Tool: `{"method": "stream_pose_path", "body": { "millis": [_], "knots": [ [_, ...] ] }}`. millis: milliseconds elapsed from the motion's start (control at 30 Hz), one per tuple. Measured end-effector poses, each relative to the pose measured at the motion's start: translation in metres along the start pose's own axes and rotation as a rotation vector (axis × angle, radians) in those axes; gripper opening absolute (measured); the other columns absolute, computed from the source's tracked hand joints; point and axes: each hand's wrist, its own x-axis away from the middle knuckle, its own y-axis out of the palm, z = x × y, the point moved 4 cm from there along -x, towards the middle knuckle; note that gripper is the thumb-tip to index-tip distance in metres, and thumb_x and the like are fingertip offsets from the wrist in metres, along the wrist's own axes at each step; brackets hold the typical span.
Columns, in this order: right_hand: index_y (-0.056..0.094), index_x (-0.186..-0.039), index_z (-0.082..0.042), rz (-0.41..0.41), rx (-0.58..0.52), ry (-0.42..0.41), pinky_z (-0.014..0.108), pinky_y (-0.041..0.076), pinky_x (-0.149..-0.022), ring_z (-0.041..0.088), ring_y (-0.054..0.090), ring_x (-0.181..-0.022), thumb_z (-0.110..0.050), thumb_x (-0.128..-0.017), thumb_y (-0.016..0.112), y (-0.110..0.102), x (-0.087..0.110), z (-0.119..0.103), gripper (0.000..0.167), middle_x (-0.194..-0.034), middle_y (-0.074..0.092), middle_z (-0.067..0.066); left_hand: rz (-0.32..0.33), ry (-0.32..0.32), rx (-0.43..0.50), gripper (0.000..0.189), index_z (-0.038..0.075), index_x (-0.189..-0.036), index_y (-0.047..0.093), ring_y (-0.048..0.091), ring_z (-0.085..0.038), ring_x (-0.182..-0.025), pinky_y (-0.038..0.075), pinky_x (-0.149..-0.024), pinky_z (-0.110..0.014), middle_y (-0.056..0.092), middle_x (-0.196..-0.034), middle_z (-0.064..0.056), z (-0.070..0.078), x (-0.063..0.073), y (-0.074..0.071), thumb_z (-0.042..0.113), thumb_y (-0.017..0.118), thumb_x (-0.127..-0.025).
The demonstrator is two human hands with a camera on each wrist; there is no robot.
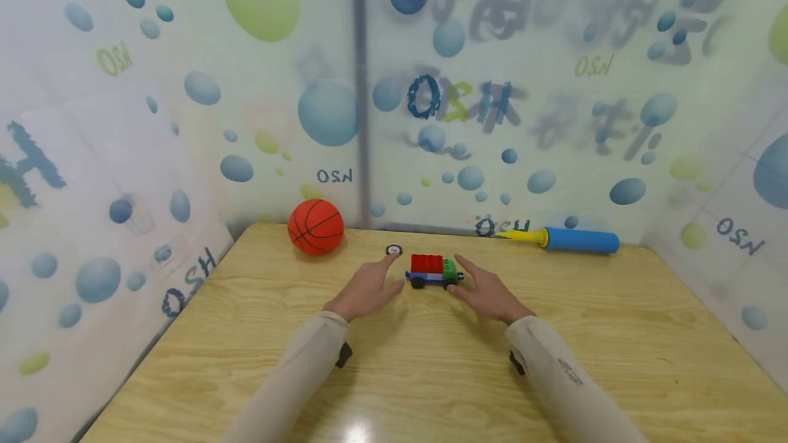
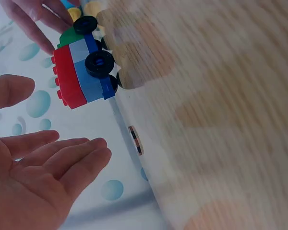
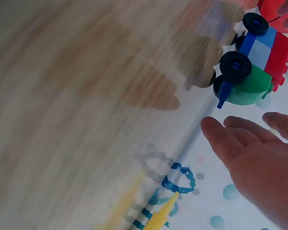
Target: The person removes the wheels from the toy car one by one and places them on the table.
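A toy truck built of blocks (image 1: 434,271), with a red load, green cab, blue base and black wheels, stands on the wooden table. My left hand (image 1: 367,287) is beside its red end, fingers extended and thumb apart. On the cab side is my right hand (image 1: 489,290), also with fingers spread; in the head view its thumb tip overlaps the front wheel, and contact is hard to tell. The left wrist view has a gap between the left hand (image 2: 48,172) and the truck (image 2: 81,69). A gap also separates the right hand (image 3: 259,153) from the green cab (image 3: 252,88).
A red basketball (image 1: 316,227) sits at the table's back left. Just behind the left fingertips lies a small round black-and-white disc (image 1: 394,250). A blue pump with a yellow nozzle (image 1: 579,240) lies at the back right. Patterned curtain walls (image 1: 295,176) surround the table (image 1: 425,374).
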Motion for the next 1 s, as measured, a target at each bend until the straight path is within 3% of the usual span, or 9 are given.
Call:
{"method": "stream_pose_path", "body": {
  "millis": [100, 233, 500, 833, 1000],
  "knots": [
    [0.022, -0.16, -0.009, 0.007, 0.009, 0.0, 0.063, 0.032, -0.116, 0.045, 0.036, -0.146, -0.033, -0.102, 0.056, 0.001, -0.005, 0.0, 0.071, -0.163, 0.03, 0.02, 0.007, -0.009, 0.028, 0.056, -0.001, -0.149, 0.042, 0.065, -0.036, -0.118, 0.05, -0.105, -0.051, 0.067, -0.125, -0.025, -0.001, -0.007, 0.003, 0.024, 0.056, -0.101],
    [0.023, -0.16, -0.008, 0.012, -0.004, 0.019, 0.062, 0.035, -0.115, 0.044, 0.04, -0.144, -0.029, -0.103, 0.055, 0.001, -0.01, 0.001, 0.068, -0.162, 0.033, 0.021, 0.021, -0.021, 0.051, 0.052, -0.003, -0.145, 0.047, 0.063, -0.037, -0.123, 0.051, -0.104, -0.051, 0.061, -0.138, -0.025, -0.003, -0.015, 0.008, 0.02, 0.057, -0.1],
    [0.027, -0.158, -0.004, 0.005, -0.009, -0.009, 0.06, 0.037, -0.114, 0.044, 0.042, -0.143, -0.019, -0.103, 0.053, -0.001, -0.018, -0.002, 0.063, -0.16, 0.035, 0.022, 0.05, -0.068, 0.053, 0.051, 0.0, -0.145, 0.048, 0.064, -0.034, -0.124, 0.051, -0.104, -0.048, 0.061, -0.139, -0.021, -0.002, -0.028, 0.016, 0.019, 0.056, -0.099],
    [0.036, -0.155, -0.005, -0.006, 0.013, 0.087, 0.057, 0.036, -0.117, 0.041, 0.04, -0.145, -0.021, -0.102, 0.057, 0.002, -0.029, -0.008, 0.059, -0.158, 0.041, 0.019, 0.036, -0.074, 0.084, 0.049, -0.001, -0.145, 0.048, 0.062, -0.035, -0.125, 0.052, -0.103, -0.05, 0.061, -0.138, -0.021, 0.006, -0.036, 0.021, 0.018, 0.053, -0.1],
    [0.04, -0.153, -0.008, 0.015, 0.028, 0.094, 0.057, 0.038, -0.116, 0.041, 0.042, -0.144, -0.019, -0.101, 0.059, 0.002, -0.031, -0.008, 0.057, -0.156, 0.044, 0.019, 0.043, -0.08, 0.08, 0.048, -0.002, -0.144, 0.049, 0.061, -0.033, -0.126, 0.052, -0.104, -0.048, 0.062, -0.137, -0.02, 0.008, -0.038, 0.022, 0.017, 0.054, -0.1]
  ]
}}
